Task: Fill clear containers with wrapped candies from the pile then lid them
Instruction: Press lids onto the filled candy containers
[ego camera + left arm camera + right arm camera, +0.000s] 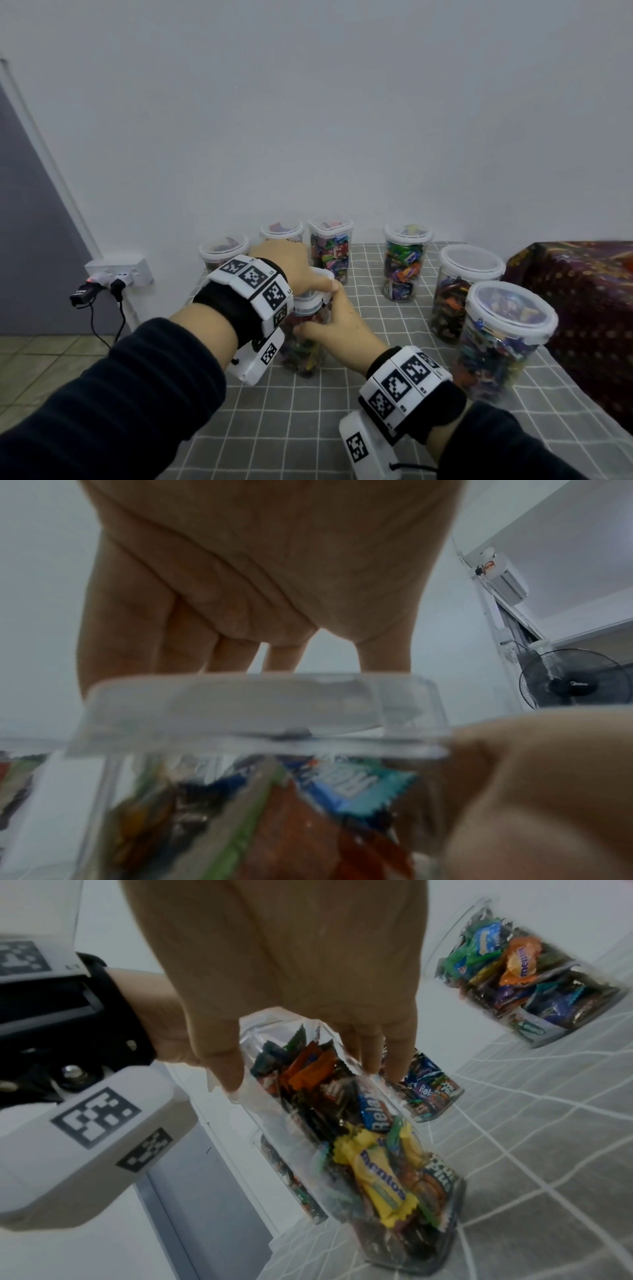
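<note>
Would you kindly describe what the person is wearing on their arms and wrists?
Both arms wear dark ribbed sleeves. Each wrist carries a black strap under a white band of square black-and-white coded markers, on the left and on the right, plus a white camera housing bearing another marker. The hands are bare.

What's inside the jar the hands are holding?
Wrapped candies, including a yellow Mentos, fill the clear jar. The left hand holds the lid on top; its fingers hide the lid's far edge.

Containers (407, 262): seven in view, all filled with candies, one between the two hands (337, 329).
</note>
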`<action>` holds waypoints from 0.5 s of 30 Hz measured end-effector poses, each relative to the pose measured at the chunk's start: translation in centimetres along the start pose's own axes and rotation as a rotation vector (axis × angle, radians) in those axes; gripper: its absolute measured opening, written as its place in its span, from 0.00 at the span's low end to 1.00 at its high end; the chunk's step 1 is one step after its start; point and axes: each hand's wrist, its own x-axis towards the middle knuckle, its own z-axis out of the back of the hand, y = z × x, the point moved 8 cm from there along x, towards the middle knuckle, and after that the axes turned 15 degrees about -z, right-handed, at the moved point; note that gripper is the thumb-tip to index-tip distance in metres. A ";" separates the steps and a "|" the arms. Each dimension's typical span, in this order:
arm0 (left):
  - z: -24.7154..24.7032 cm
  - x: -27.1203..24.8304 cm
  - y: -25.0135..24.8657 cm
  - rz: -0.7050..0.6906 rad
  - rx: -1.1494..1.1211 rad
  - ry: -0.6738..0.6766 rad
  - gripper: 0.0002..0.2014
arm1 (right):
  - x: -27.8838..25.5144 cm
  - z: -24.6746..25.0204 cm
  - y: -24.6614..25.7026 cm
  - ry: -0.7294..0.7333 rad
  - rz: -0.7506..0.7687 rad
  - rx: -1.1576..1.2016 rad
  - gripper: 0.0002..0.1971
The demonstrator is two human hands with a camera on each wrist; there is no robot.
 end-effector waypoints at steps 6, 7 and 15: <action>0.1 -1.6 2.6 0.058 -0.247 -0.158 0.29 | -0.3 1.3 1.6 -0.063 -0.032 0.132 0.21; 0.1 -2.0 3.2 0.079 -0.296 -0.187 0.26 | 0.0 1.6 1.6 -0.090 -0.042 0.120 0.17; -2.7 -2.9 5.0 0.120 -0.581 -0.278 0.12 | 1.2 3.1 1.3 -0.237 -0.095 0.052 0.14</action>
